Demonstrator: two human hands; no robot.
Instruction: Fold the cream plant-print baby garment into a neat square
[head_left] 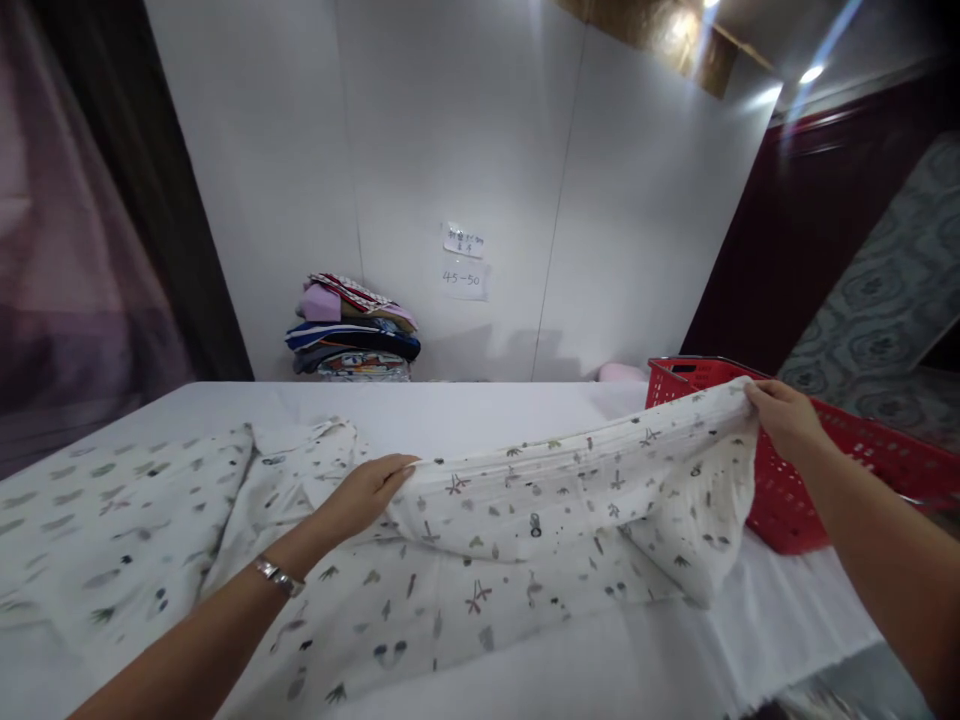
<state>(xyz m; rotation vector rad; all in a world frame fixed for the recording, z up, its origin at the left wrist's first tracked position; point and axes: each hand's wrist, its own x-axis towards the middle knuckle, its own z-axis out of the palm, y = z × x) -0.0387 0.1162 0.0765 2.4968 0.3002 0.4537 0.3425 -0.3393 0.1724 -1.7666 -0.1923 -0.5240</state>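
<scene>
A thin white printed cloth (525,510), patterned with small starfish, leaves and other motifs, is stretched between my two hands. My left hand (373,490) pinches its upper edge near the middle of the table. At the far right end, my right hand (784,415) grips a raised corner, in front of the red basket. The lifted edge runs taut from hand to hand, and the lower layer rests on the table. To the left lies more white printed fabric (127,530), partly rumpled; whether it is one piece with the held cloth I cannot tell.
The table (645,660) has a white cover. A red plastic basket (795,500) stands at the right edge. Stacked folded clothes (352,335) sit at the back against the wall. Two paper signs (465,280) hang there. A pink curtain (82,260) is at left.
</scene>
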